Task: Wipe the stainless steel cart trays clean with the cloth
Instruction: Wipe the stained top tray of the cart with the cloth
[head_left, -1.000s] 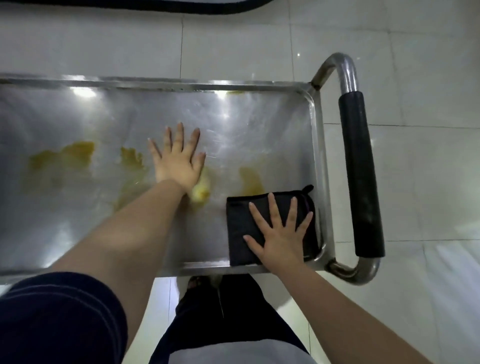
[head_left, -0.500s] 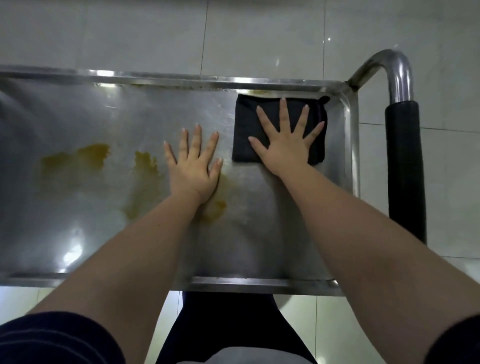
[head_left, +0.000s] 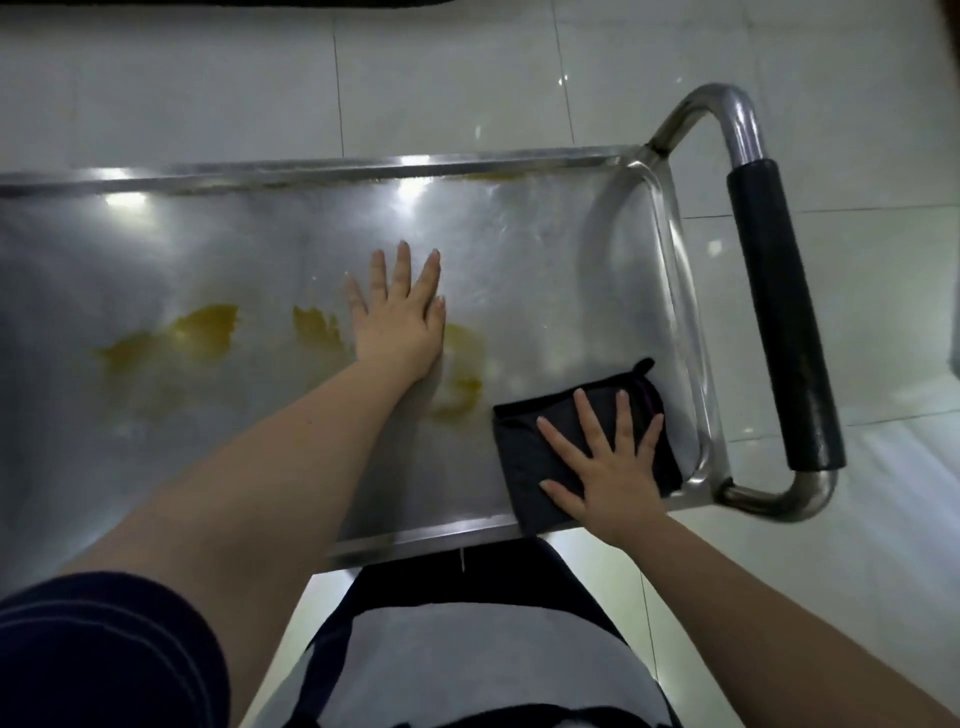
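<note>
Right hand (head_left: 608, 467) presses cloth (head_left: 522, 441), left hand (head_left: 397, 322) presses tray (head_left: 571, 249).

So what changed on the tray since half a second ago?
The right hand, pressing flat on the black cloth, slid it from the far right corner of the tray back to the near right corner. The left hand stayed flat on the tray beside the yellow stains.
</note>
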